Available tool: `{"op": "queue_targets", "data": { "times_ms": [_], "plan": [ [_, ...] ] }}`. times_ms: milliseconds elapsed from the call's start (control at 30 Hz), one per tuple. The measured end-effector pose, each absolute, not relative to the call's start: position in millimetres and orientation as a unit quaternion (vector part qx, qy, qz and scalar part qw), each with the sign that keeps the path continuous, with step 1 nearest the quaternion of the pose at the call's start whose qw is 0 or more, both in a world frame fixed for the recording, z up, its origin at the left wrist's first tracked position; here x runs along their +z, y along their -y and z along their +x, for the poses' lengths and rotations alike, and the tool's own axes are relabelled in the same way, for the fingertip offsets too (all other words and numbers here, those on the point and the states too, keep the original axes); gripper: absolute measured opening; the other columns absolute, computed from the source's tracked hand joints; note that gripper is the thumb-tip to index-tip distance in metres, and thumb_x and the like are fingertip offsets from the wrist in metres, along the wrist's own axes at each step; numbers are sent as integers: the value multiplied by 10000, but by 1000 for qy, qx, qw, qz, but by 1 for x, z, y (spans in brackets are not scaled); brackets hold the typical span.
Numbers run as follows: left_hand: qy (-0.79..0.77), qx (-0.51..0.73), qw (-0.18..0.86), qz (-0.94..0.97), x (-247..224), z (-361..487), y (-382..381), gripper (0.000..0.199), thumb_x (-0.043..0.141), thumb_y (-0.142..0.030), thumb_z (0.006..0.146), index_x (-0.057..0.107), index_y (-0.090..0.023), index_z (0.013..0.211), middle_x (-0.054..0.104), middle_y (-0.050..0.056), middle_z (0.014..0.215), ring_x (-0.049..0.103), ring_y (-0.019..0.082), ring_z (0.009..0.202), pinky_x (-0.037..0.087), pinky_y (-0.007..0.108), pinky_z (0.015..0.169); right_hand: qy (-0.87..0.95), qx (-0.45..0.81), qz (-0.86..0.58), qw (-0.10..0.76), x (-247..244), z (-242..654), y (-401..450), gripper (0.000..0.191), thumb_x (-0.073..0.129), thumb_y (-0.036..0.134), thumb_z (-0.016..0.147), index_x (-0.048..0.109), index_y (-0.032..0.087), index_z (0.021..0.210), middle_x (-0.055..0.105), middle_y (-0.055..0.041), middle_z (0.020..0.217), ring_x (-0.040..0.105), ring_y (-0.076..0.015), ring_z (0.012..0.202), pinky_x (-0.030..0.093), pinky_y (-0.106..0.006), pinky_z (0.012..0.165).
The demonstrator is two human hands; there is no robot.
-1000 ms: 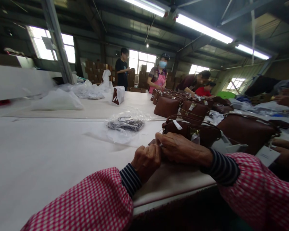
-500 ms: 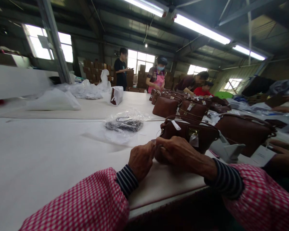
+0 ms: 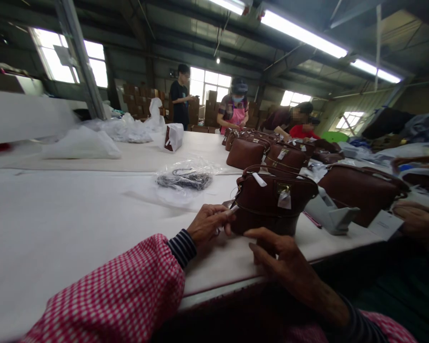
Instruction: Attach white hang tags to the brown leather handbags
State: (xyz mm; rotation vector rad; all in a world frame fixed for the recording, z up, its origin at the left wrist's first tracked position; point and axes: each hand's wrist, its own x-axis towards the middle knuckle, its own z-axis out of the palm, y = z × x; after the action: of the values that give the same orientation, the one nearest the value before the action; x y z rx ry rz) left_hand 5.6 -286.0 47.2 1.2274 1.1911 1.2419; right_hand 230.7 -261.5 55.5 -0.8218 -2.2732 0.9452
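Observation:
A dark brown leather handbag (image 3: 260, 202) stands upright near the table's front edge, with a gold clasp partly wrapped in film and a white wrap on its handle. My left hand (image 3: 210, 223) is at the bag's left end, its fingers closed on a small white strip (image 3: 231, 211). Whether the strip is fastened to the bag, I cannot tell. In front of the bag's lower edge, my right hand (image 3: 280, 255) has thumb and forefinger apart with nothing between them.
Beyond the bag lies a dark chain or strap in a clear plastic bag (image 3: 186, 180). More brown handbags (image 3: 246, 152) stand behind. On the right are a grey folded piece (image 3: 331, 214), a white card (image 3: 385, 224) and another person's hand (image 3: 418, 221). Several co-workers stand farther back.
My right hand has come away from the bag's left end, moving down and right, and its fingers have parted. My left hand stays by the bag, and the white strip now shows in its fingers.

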Motion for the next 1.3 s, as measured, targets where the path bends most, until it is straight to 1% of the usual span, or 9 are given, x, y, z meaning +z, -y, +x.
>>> {"op": "queue_targets", "data": {
  "times_ms": [200,367,467,600,733,867,1067,1200,1300],
  "plan": [
    [-498,525,406,558,48,4,287,272,727,-412,808,724,-144,853,646,-11,543,415,57,458,269,201,467,802,405,-342,275,20,235,266,280,532,396,951,700,186,1027,587,22,686,538,-128,627,411,-248,606],
    [-504,524,384,569,47,8,282,361,620,-435,892,695,-142,695,612,-7,503,378,55,442,246,214,466,806,380,-346,293,14,231,267,287,512,392,950,707,192,1013,582,24,657,554,-136,618,412,-256,615],
    [-509,527,366,574,43,10,281,349,621,-430,888,697,-144,704,625,0,517,402,60,450,253,211,465,815,348,-342,313,14,228,270,300,502,395,952,712,188,1006,582,21,645,560,-137,596,406,-257,601],
    [-540,516,402,529,41,9,290,302,694,-431,825,709,-136,761,628,-1,492,385,52,401,242,197,429,795,357,-342,350,15,231,276,282,535,402,933,713,186,962,571,19,632,544,-136,581,402,-249,570],
    [-555,577,440,407,47,21,311,452,641,-576,832,683,-128,778,604,-11,480,290,30,324,164,194,358,745,428,-346,376,16,241,289,293,579,447,925,698,183,970,546,32,613,496,-115,507,393,-230,493],
    [-498,643,472,340,47,50,327,555,574,-658,840,654,-112,780,639,17,525,302,23,297,129,190,327,701,485,-346,391,21,250,303,300,626,461,915,689,187,1019,645,8,704,506,-95,456,419,-229,470],
    [-485,658,468,336,37,81,321,542,540,-644,871,663,-117,856,662,13,570,342,29,303,189,193,324,732,405,-308,453,34,239,304,202,680,352,899,716,229,1054,676,-7,828,583,-127,641,458,-238,580],
    [-522,635,448,351,34,90,316,585,457,-694,892,677,-156,823,622,2,559,430,65,372,280,216,357,757,375,-280,456,34,227,295,123,690,291,890,733,222,982,670,-19,869,607,-150,752,476,-257,677],
    [-547,606,425,391,34,95,314,627,395,-707,909,695,-171,784,540,-11,485,419,80,390,290,232,371,737,398,-281,468,32,223,291,95,678,278,892,743,210,905,688,-32,900,630,-166,820,492,-270,750]
  ]
}}
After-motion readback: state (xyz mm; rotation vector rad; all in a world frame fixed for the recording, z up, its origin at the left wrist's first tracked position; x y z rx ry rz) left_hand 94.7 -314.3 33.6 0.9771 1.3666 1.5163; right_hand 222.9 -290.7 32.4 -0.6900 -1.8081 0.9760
